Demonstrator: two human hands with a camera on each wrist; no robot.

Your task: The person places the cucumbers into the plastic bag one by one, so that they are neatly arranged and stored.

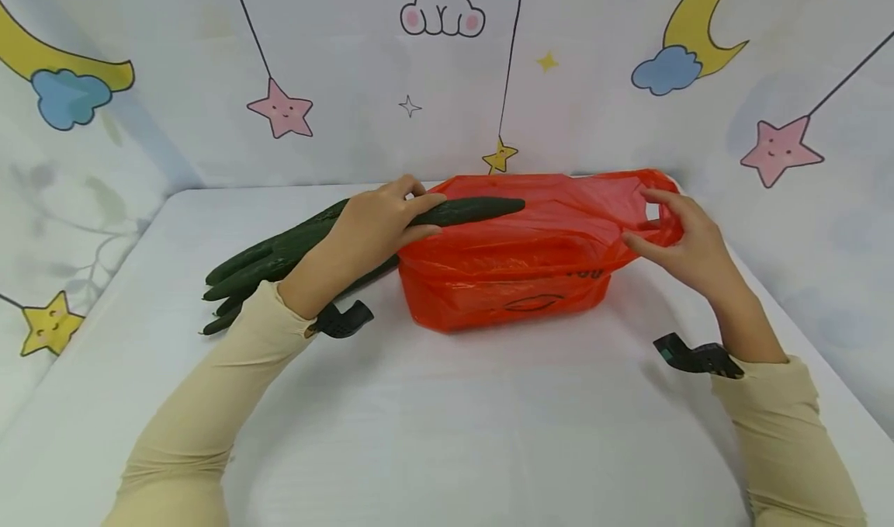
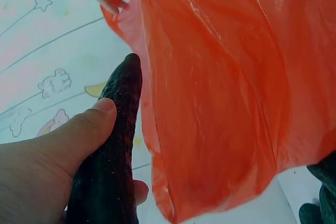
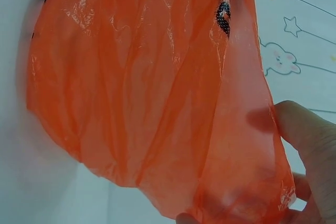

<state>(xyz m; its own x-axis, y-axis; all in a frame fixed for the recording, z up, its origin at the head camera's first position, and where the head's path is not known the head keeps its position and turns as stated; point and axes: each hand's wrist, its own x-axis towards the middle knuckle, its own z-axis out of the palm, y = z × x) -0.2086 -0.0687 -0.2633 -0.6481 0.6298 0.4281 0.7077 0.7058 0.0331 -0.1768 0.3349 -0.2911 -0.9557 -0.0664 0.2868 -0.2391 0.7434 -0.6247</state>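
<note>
My left hand [image 1: 377, 220] grips a dark green cucumber [image 1: 482, 210], thumb along one side and fingers round the other. The cucumber points right and overlaps the top of a red plastic bag [image 1: 503, 282] in the head view. In the left wrist view its narrow tip [image 2: 131, 64] shows beside the bag's side [image 2: 210, 103]. At the bag's right end my right hand [image 1: 687, 240] holds the edge near the handle hole, with thumb and fingers on the thin film [image 3: 241, 145]. Beneath and left of my left hand lie several more cucumbers [image 1: 261, 267], partly hidden by the forearm.
A white-covered table [image 1: 447, 426] carries everything. Behind it rises a pale wall covering [image 1: 349, 61] printed with stars, moons and clouds. Dark straps [image 1: 342, 320] with small devices sit on both wrists.
</note>
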